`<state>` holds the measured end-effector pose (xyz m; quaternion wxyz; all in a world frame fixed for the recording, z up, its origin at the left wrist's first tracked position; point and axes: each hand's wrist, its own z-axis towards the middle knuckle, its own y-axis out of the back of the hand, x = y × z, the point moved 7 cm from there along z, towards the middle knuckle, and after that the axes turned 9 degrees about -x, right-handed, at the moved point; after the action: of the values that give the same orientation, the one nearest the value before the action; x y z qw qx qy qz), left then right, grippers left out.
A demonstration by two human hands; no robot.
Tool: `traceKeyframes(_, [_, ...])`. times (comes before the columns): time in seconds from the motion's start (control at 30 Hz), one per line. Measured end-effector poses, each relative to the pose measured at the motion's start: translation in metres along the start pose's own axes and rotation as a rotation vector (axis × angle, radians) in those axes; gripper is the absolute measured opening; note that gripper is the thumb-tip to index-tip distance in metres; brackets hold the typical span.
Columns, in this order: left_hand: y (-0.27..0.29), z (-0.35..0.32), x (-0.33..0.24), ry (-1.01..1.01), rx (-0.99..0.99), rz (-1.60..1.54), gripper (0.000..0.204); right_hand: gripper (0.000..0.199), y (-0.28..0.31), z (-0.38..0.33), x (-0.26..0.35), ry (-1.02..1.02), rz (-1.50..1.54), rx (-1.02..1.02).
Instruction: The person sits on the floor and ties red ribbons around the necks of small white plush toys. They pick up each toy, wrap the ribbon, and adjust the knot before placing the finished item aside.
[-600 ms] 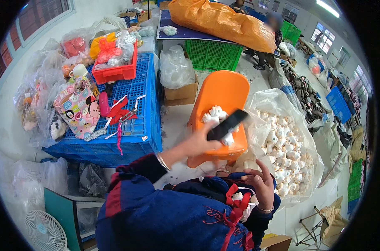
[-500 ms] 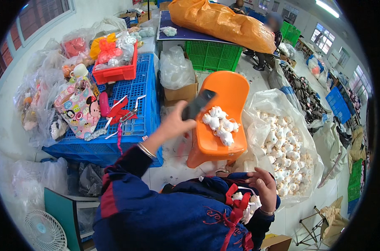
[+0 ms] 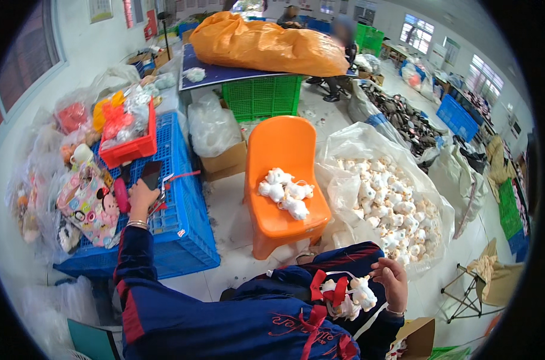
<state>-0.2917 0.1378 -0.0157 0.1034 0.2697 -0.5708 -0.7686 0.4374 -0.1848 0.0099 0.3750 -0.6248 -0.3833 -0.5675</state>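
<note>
My left hand (image 3: 142, 195) is stretched out over the blue crates and grips a dark mobile phone (image 3: 152, 173) at their top surface. Beneath and beside it lie red ribbon (image 3: 181, 176) and a metal tool, mostly covered by the hand. A pink case (image 3: 121, 195) sits just left of my fingers. My right hand (image 3: 392, 282) hovers at my lap with its fingers apart and loosely bent. Close by it, small white plush toys (image 3: 363, 293) with red ribbons (image 3: 318, 285) rest on my dark blue clothing; I cannot tell if the fingertips touch them.
An orange chair (image 3: 282, 144) bearing several white plush toys stands ahead. To its right is a large clear bag (image 3: 338, 147) of similar toys. A red basket (image 3: 128, 155) and a patterned bag (image 3: 92, 207) occupy the blue crates (image 3: 191, 231). Someone sits beyond the orange sack (image 3: 266, 51).
My left hand has carried the phone leftward, from in front of the orange chair down to the blue crates. My right hand stays near the plush toys at my lap. The whole view has shifted.
</note>
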Motion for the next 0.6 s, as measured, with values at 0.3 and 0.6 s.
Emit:
traceKeyframes(0.3, [-0.023, 0.047, -0.017, 0.056, 0.015, 0.036, 0.075, 0.032, 0.028, -0.022, -0.037, -0.098, 0.102, -0.081])
traceKeyframes(0.6, [-0.046, 0.079, -0.029, -0.198, -0.017, -0.186, 0.056, 0.035, 0.048, -0.039, -0.051, -0.114, 0.117, -0.21])
